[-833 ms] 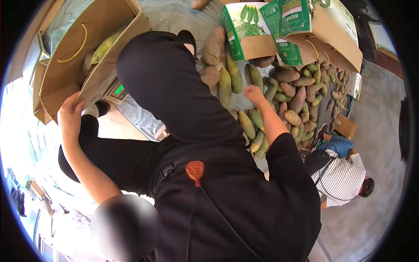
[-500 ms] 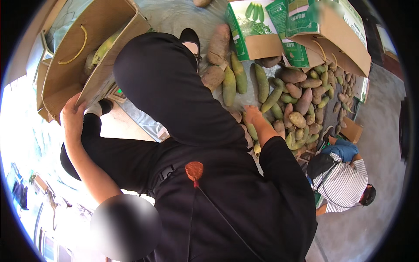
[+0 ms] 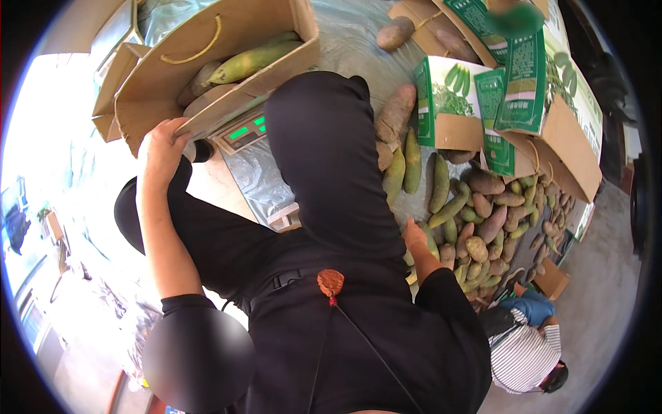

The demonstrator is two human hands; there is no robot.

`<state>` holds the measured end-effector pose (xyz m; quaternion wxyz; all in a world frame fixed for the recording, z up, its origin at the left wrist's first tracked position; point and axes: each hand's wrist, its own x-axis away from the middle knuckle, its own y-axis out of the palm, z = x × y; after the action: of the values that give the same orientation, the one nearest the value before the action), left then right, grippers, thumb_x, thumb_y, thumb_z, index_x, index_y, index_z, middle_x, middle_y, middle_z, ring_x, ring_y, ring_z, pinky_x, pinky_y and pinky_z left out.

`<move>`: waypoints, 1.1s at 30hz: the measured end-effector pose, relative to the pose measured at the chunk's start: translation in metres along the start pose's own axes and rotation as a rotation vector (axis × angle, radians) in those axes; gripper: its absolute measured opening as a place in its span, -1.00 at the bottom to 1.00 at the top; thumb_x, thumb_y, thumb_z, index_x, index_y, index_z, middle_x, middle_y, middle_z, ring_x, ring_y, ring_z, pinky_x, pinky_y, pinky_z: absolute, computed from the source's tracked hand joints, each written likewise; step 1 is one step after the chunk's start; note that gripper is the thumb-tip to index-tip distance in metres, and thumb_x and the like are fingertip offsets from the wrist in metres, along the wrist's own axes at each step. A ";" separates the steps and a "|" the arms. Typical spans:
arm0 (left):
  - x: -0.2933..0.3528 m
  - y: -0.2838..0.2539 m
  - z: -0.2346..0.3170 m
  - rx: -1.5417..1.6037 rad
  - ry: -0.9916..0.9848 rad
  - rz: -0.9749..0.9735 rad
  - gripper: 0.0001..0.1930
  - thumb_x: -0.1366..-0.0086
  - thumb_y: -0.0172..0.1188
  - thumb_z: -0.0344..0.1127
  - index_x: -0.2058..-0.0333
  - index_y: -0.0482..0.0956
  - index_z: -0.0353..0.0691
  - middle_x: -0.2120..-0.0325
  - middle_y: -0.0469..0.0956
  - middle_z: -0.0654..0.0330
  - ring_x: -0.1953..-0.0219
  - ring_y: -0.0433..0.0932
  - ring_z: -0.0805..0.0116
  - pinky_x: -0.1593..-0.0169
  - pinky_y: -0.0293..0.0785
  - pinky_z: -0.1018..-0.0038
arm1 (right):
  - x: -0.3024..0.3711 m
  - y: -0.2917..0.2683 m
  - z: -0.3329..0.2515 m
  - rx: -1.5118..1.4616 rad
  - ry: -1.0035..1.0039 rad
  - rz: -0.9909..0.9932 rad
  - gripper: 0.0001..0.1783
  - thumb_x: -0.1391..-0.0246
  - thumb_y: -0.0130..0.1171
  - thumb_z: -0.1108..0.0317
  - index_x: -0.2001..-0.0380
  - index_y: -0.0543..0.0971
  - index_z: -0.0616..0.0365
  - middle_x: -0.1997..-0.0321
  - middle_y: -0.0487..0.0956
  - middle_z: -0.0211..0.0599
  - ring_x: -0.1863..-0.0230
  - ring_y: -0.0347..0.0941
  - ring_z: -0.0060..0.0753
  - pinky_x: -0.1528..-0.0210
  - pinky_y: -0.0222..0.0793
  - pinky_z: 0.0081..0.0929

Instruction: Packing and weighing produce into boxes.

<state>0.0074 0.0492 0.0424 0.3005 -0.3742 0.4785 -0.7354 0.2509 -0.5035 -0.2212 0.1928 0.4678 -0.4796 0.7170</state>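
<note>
A person in black fills the middle of the view, bent over a plastic-covered surface (image 3: 345, 41). On the right lies a wide heap of fruit (image 3: 483, 221), green and brown, with printed green-and-tan cartons (image 3: 483, 96) standing at its far edge. At far left an open cardboard box (image 3: 207, 76) with a rope handle holds several long green and brown fruits; it rests over a scale with a green lit display (image 3: 245, 131).

The left hand (image 3: 162, 148) is closed on the near rim of that box, fingers curled over the edge. Compared with a moment ago the box looks to sit further over the scale, so the load seems to be settling there for weighing.

The right hand (image 3: 416, 238) is down at the near edge of the heap; whether it grips a fruit cannot be told, as the body hides the fingers.

At near right a second person in a striped shirt (image 3: 524, 355) crouches.
</note>
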 end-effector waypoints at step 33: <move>0.004 -0.006 -0.009 0.018 0.025 -0.039 -0.71 -0.09 0.18 -0.41 0.16 0.59 -0.14 0.29 0.55 0.02 0.17 0.51 0.00 0.08 0.41 0.24 | 0.200 -0.403 -0.203 -1.107 -1.275 0.959 -0.53 0.06 0.18 0.68 0.01 0.40 0.33 -0.04 0.45 -0.12 -0.04 0.39 -0.34 -0.12 0.30 -0.42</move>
<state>-0.0025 0.0524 0.0466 0.2833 -0.3715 0.4680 -0.7501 0.3469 -0.1739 0.1332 -0.2231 0.3663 -0.9034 0.0043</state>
